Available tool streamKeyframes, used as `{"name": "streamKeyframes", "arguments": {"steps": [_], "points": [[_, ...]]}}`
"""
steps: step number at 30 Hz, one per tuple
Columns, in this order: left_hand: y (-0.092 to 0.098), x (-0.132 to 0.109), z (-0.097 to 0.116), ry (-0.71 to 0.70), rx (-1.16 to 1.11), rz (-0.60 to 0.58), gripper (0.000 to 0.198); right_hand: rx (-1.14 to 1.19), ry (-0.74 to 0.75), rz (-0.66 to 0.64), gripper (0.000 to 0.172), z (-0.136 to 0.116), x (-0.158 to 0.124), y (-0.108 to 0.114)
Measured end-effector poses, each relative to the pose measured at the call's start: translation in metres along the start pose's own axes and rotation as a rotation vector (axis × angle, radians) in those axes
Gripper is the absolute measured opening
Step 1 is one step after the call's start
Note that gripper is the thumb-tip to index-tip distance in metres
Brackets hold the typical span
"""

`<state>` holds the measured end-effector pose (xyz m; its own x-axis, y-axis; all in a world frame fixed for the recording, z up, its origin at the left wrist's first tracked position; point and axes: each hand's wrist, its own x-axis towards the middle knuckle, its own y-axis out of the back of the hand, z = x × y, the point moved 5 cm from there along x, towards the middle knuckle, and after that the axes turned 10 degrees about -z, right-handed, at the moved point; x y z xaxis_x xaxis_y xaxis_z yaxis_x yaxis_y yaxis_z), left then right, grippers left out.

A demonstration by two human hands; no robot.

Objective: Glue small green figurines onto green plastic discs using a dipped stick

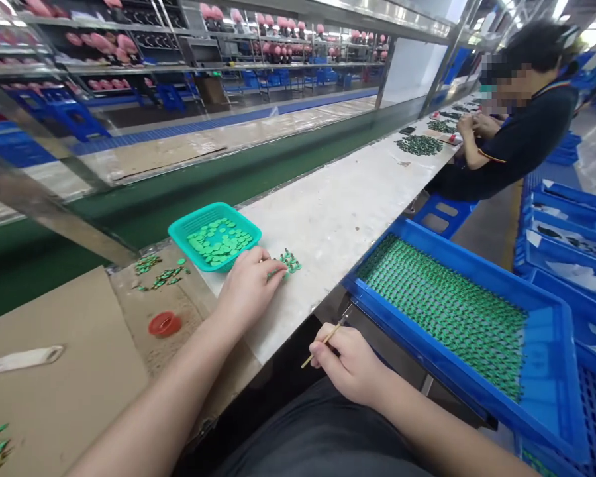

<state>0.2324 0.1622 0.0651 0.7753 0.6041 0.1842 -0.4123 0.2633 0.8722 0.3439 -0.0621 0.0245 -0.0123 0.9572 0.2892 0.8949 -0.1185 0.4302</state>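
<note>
My left hand (251,281) is over the white bench, its thumb and fingers pinched together beside a small cluster of green pieces (292,260). What lies between those fingertips is too small to make out. Just behind that hand stands a teal plastic basket (179,232) with flat green discs (218,245) inside. My right hand (350,364) is closed round a thin wooden-handled brush (334,333), held low off the bench edge with its dark tip pointing up and away. A blue tray (551,371) to the right carries rows of small green pieces (442,305).
Left on the cardboard (69,371) are a red lid-like dish (165,324), a white-handled tool (24,359) and piles of green-and-brown pieces (163,277). A co-worker (521,132) sits farther along the bench by dark green heaps (420,145). More blue trays (571,245) stand right.
</note>
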Motion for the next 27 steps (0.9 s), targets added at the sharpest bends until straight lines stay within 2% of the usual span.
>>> {"name": "streamKeyframes", "arguments": {"steps": [8,11,13,16,19,21,23,27], "points": [[-0.014,0.010,-0.006,0.021,0.086,-0.008,0.027,0.010,-0.036,0.030,0.048,0.013,-0.007,0.017],[-0.011,0.008,-0.004,0.049,0.059,0.014,0.029,0.027,-0.051,0.023,0.045,0.018,-0.002,0.018],[0.001,0.000,-0.004,0.089,0.035,0.051,0.035,0.039,-0.060,0.024,0.042,0.020,0.000,0.017],[0.034,-0.024,-0.012,0.201,0.021,0.124,0.045,0.058,-0.068,0.036,0.034,0.022,0.002,0.018],[0.056,-0.054,-0.024,0.302,0.035,0.068,0.036,0.096,-0.081,0.034,0.032,0.023,0.003,0.018],[0.054,-0.072,-0.029,0.332,0.052,-0.033,0.027,0.126,-0.086,0.008,0.036,0.022,0.005,0.017],[0.043,-0.089,-0.033,0.353,0.075,-0.096,0.024,0.147,-0.083,-0.027,0.038,0.020,0.006,0.013],[0.017,-0.110,-0.033,0.396,0.098,-0.101,0.031,0.181,-0.084,-0.071,0.041,0.016,0.010,0.003]]}}
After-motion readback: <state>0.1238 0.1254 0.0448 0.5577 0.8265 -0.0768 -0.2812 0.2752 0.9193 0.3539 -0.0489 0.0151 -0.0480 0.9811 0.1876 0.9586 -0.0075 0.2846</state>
